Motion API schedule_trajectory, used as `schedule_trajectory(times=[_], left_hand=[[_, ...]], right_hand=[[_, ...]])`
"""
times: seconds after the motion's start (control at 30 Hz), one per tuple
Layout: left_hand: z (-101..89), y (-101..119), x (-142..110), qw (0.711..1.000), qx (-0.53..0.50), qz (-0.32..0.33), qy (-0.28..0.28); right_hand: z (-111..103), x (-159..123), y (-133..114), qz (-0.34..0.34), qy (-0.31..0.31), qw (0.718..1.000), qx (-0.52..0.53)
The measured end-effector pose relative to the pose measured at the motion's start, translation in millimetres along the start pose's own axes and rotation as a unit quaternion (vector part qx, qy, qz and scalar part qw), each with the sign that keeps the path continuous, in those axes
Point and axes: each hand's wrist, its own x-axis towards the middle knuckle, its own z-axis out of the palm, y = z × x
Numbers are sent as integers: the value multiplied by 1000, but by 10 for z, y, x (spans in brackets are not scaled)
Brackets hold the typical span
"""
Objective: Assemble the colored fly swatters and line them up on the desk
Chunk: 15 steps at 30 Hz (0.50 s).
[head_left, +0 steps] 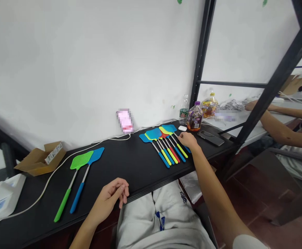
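Several fly swatters [154, 133] with blue, yellow and red heads and handles lie overlapping in a fan on the black table. My right hand [189, 141] is at the right end of this fan, its fingers closed around the shaft of a blue fly swatter [188, 149], whose handle shows partly beneath the hand. The exact grip is hidden. My left hand [113, 193] rests by the table's front edge, fingers loosely bent and holding nothing. Farther left, a green fly swatter [81, 160] overlaps a blue fly swatter [95, 155].
A phone [125, 121] leans on the wall, its cable [70, 155] crossing the table [122, 155]. Bottles [194, 117], a white case [182, 128] and a dark phone [210, 138] stand or lie right. An open carton [43, 160] is left. Another person's arm [277, 126] shows beyond the frame post.
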Motion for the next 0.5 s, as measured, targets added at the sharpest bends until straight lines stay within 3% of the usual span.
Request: schedule_trajectory(times=[0.23, 0.5], left_hand=[[-15, 30, 30, 1000, -23, 20, -5], [6, 58, -43, 999, 24, 29, -3]], right_hand=[[-15, 14, -8, 1, -3, 1000, 0], [5, -33, -11, -7, -4, 1000, 0]])
